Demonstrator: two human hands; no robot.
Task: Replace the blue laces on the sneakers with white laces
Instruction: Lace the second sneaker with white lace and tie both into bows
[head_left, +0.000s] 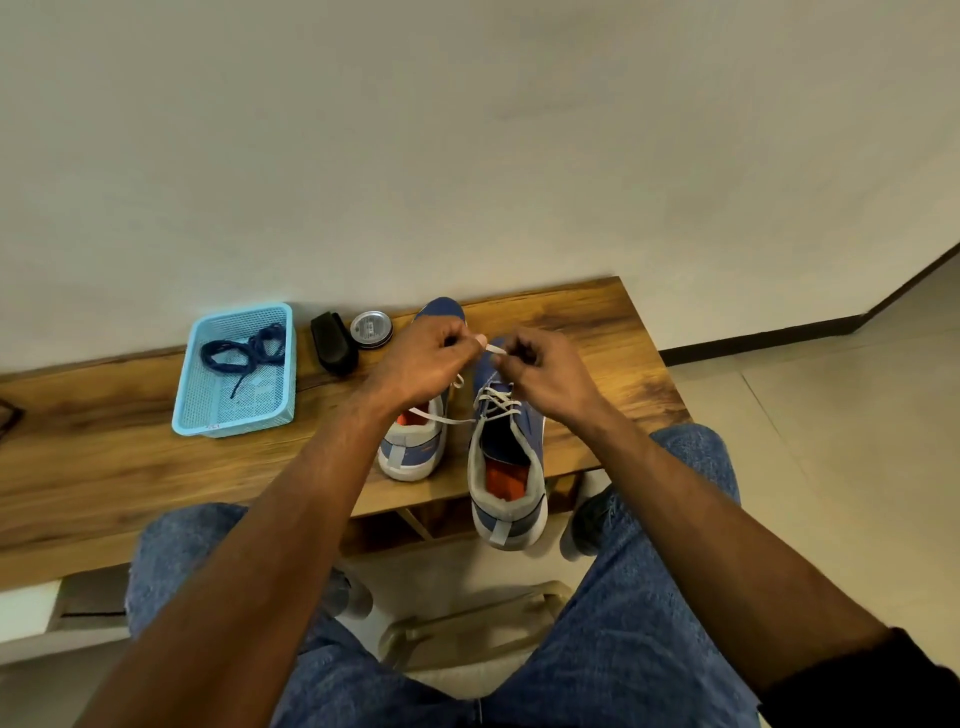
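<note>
**me:** White lace (500, 401) was already criss-crossed through the eyelets of the right sneaker (506, 467), which sat at the near edge of the wooden bench (597, 317) with its heel poking over. My left hand (426, 358) and right hand (540, 371) were up above the toe end, each with fingers pinched shut on an end of that lace.

**other guy:** so nearly finished?

**me:** Reckon so, for that shoe. Looked like only evening the ends and tying were left. The blue laces (244, 349) were out, lying tangled in the light blue basket (236, 422) off to the left. The left sneaker (415, 447) stood just beside the right one; my hand hid most of it, so couldn't tell how far its lacing had got, only that a white strand trailed across its opening.

**other guy:** what's the other stuff?

**me:** A black brush-looking thing (333, 344) and a round tin (371, 328) by the wall.
</note>
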